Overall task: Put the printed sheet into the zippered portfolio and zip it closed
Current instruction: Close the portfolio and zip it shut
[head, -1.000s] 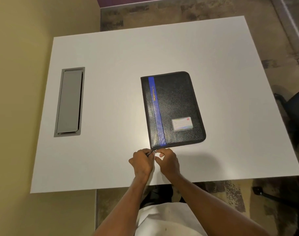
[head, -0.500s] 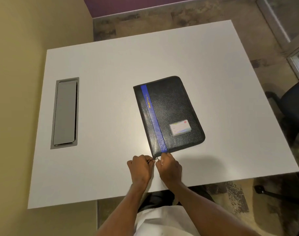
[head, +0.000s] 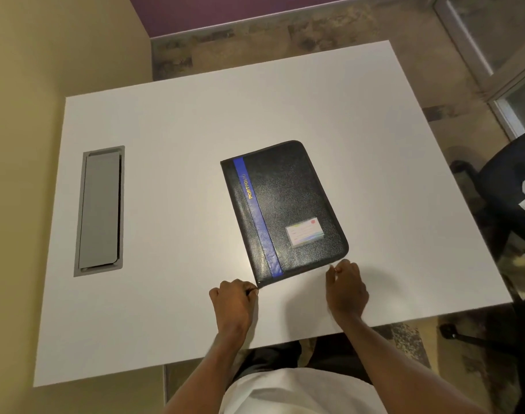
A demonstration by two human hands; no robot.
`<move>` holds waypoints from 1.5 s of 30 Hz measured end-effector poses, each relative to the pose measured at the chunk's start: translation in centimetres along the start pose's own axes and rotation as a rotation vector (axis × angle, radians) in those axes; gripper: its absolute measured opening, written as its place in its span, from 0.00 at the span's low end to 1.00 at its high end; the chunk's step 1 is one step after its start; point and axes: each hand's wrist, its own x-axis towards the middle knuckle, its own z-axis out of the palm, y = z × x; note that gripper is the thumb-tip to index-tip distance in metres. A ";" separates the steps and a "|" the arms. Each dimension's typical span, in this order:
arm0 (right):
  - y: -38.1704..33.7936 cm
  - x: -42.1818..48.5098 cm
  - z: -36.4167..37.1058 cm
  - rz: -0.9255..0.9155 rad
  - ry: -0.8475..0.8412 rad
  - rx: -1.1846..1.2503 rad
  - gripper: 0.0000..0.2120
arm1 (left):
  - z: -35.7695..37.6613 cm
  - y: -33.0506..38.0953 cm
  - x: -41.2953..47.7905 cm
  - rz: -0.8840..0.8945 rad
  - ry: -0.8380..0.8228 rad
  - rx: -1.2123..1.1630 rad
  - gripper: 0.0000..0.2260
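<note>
Just beyond both hands the portfolio [head: 283, 212] lies flat and shut on the white table [head: 165, 121]. Left hand [head: 234, 300] is curled, pinching something small at the near-left corner, probably the zipper pull. Right hand [head: 346, 289] hovers loosely open beside the near-right corner, holding nothing. No sheet shows; zipping looks nearly finished.

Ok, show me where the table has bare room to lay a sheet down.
Bare table runs along the far edge beyond the portfolio, and to its right. A strip lies free between the portfolio and the grey cable hatch. The near edge is crowded: left hand at the portfolio's corner, right hand beside it.
</note>
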 end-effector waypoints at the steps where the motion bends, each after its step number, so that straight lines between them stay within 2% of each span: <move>1: 0.4 0.7 -0.4 0.027 0.009 0.022 0.08 | -0.1 0.2 -0.1 0.000 0.005 0.006 0.09; 3: 1.1 1.8 -0.9 0.047 -0.003 0.065 0.07 | -0.3 0.6 -0.4 0.033 0.061 0.051 0.06; 5: 1.5 2.5 -1.2 0.014 -0.044 0.093 0.07 | -0.4 1.9 -0.7 0.143 0.120 0.093 0.14; 7: 1.8 2.7 -1.4 -0.027 -0.073 0.100 0.05 | -0.4 4.5 -0.3 0.361 0.106 0.118 0.24; 10: 2.0 2.9 -1.5 -0.073 -0.093 0.090 0.05 | 0.4 9.9 1.9 0.636 -0.015 0.211 0.36; 14: 2.3 3.3 -2.0 -0.125 -0.117 0.063 0.07 | 1.7 16.6 5.9 0.766 -0.183 0.343 0.45; 21: 2.9 4.5 -2.9 -0.161 -0.182 0.020 0.08 | 2.8 20.6 10.0 1.002 -0.215 0.629 0.40; 27: 2.9 5.0 -3.4 -0.145 -0.202 -0.024 0.08 | 2.1 20.3 10.4 1.077 -0.211 0.589 0.30; 37: 3.2 9.0 -4.1 -0.245 -0.081 0.037 0.07 | 1.5 20.0 9.7 1.092 -0.156 0.551 0.27; 41: 2.2 12.3 -4.5 -0.302 -0.117 0.115 0.05 | 1.3 20.2 9.4 1.061 -0.153 0.563 0.30; 45: -0.1 15.5 -4.7 -0.374 -0.155 0.134 0.04 | 1.2 20.4 9.2 1.058 -0.142 0.563 0.26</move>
